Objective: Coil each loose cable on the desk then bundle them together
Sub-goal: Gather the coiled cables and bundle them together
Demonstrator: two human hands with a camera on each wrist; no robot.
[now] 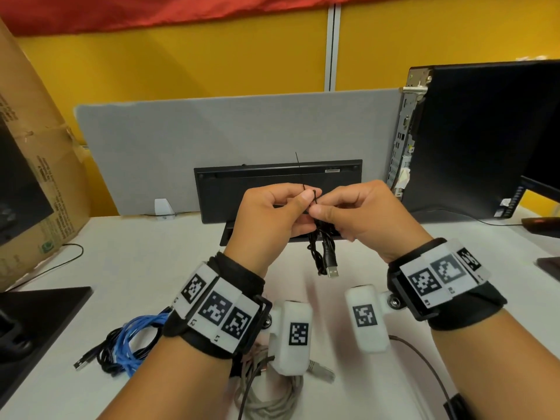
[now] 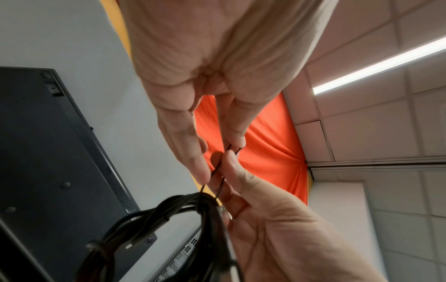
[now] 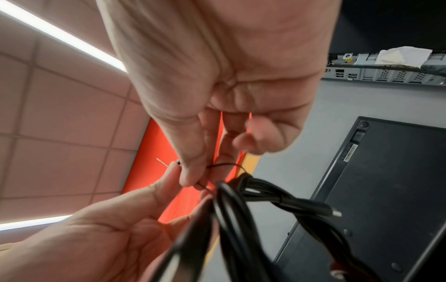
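A coiled black USB cable [image 1: 325,250] hangs in the air between both hands, its plug [image 1: 332,271] pointing down. A thin black zip tie [image 1: 304,184] loops round the top of the coil, and its tail sticks up. My left hand [image 1: 309,201] pinches the tie with thumb and forefinger. My right hand [image 1: 321,209] pinches the tie just beside it. In the left wrist view the left hand [image 2: 217,162] and right hand [image 2: 241,181] meet above the coil [image 2: 169,219]. The right wrist view shows the right hand [image 3: 193,177], the tie loop [image 3: 224,165] and the coil [image 3: 241,219].
On the white desk [image 1: 151,262] near me lie a blue and black cable bundle [image 1: 130,344], a grey cable coil [image 1: 272,398] and a loose brown cable [image 1: 424,365]. A keyboard [image 1: 242,189] leans on the grey divider. A PC tower [image 1: 485,140] stands right, a cardboard box [image 1: 30,147] left.
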